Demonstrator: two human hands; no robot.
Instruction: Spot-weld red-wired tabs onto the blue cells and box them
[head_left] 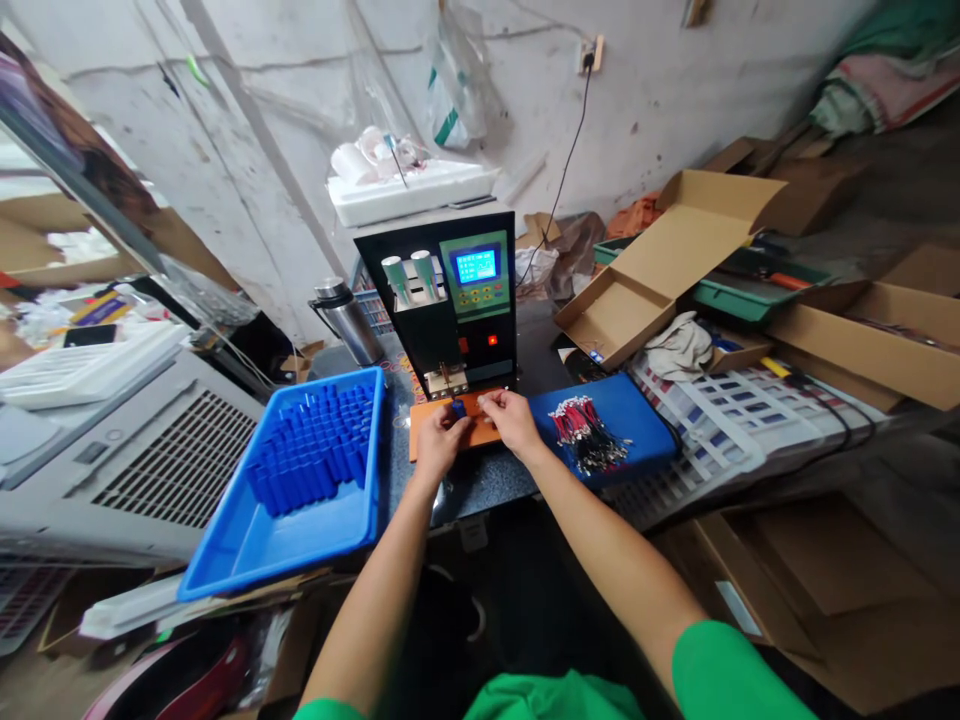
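Fingers of the left hand [437, 437] and right hand [508, 418] pinch a small blue cell [458, 408] on the orange pad [480, 432] beneath the welder [450, 300] at the desk's middle, best held steady and square under the pins.

My top is bright green, short-sleeved; sleeve hem on my right arm ends above the elbow, cloth smooth, no print or logo visible. Same green fabric bunches at chest, btm of view, w/ a few soft folds. Left sleeve shows only as a thin green sliver at the edge. Forearms bare, no watch, no bands. My left hand [439, 440] & right hand [512, 419] are bare too: no gloves, no rings I can make out.
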